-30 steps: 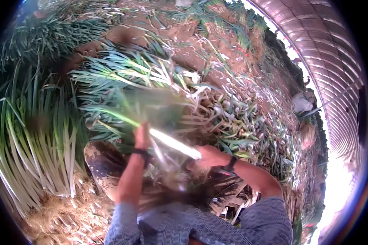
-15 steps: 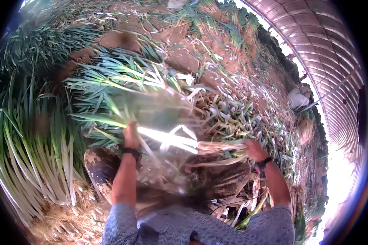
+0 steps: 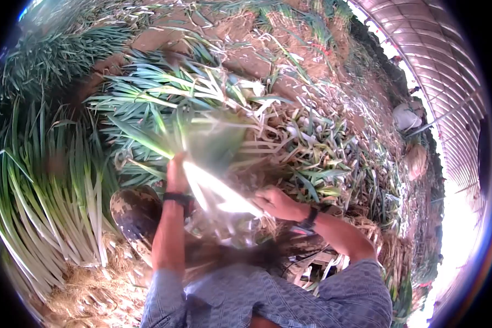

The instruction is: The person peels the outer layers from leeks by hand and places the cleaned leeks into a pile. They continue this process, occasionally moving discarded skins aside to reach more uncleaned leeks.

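My left hand (image 3: 176, 174) is closed around a green onion (image 3: 221, 187) where its white shaft turns green. The leaves fan out up and left beyond my fist. The white shaft slants down to the right, glaring bright in the light. At its root end my right hand (image 3: 279, 203) is closed, fingertips pinching against the stalk; the exact hold is partly hidden. Roots hang just under the fingers. Left of my knee lies a thick bundle of green onions (image 3: 49, 191), white ends and roots toward me. More green onions (image 3: 142, 93) are piled ahead of my left hand.
Stripped leaves and peelings (image 3: 322, 147) cover the ground ahead and right. A blurred patch hides part of the space beyond the stalk. A white sack (image 3: 407, 117) sits at the far right, by the curved greenhouse frame (image 3: 437, 60). My camouflage-covered knee (image 3: 135, 213) is beside my left forearm.
My right hand has moved left, from the far end of the stretched brownish roots or dry leaves to the shaft's lower end. My left hand keeps its hold, and the stalk tilts more steeply.
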### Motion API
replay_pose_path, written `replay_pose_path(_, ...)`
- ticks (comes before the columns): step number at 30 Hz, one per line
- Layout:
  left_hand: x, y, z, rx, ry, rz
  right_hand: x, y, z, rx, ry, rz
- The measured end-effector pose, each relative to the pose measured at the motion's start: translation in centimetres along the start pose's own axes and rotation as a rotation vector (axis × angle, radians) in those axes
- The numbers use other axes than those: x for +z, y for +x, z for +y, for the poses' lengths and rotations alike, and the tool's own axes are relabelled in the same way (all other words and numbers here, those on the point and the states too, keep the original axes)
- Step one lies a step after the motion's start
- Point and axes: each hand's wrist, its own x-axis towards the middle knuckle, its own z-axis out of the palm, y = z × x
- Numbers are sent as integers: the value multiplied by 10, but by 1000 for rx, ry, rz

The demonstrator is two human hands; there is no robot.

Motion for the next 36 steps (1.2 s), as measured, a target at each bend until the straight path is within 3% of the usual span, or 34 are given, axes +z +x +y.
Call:
replay_pose_path(2,-20,12,-9,147,64,-39,-27,-37,-1,54,-24,-69)
replay_pose_path(3,-28,12,-11,128,-97,-128,-47,-63,18,100,-191,-73)
replay_pose_path(4,-9,-7,6,-15,-169,-138,-68,-92,63,199,-258,-56)
replay_pose_path(5,-23,6,-4,-9,-160,-125,-94,-121,77,519,-29,149)
replay_pose_path(6,-41,21,-18,-1,-150,-112,-118,-143,89,544,-448,295)
replay_pose_path(8,-47,23,-26,58,-6,-180,-146,-183,118,444,-630,446)
replay_pose_path(9,-60,40,-47,25,42,-44,-143,-174,119,495,-401,470)
replay_pose_path(11,-48,33,-50,-108,-51,-274,-126,-149,107,600,62,535)
replay_pose_path(13,-6,6,-39,-205,-72,-368,-110,-94,25,666,205,339)
replay_pose_path(15,21,-14,-33,-250,-35,-437,-67,-46,69,508,310,240)
replay_pose_path(17,40,-38,-33,-301,-49,-413,-42,6,47,336,312,223)
replay_pose_path(18,38,-41,-40,-316,-5,-400,-31,28,34,294,403,316)
replay_pose_path(21,25,-43,-66,-357,4,-423,-10,87,53,171,272,369)
replay_pose_path(24,-11,-21,-112,-384,85,-328,-8,118,32,190,285,309)
replay_pose_path(25,-8,-22,-111,-523,95,-341,-9,126,24,205,299,277)
replay_pose_path(29,-7,-30,-121,-433,190,-300,-2,169,50,281,274,270)
replay_pose_path(32,-8,-23,-121,-579,184,-470,-22,182,44,459,314,164)
replay_pose_path(33,-9,-23,-123,-606,168,-490,-18,187,47,421,296,234)
replay_pose_path(36,-8,-24,-124,-564,220,-517,-20,195,56,349,143,177)
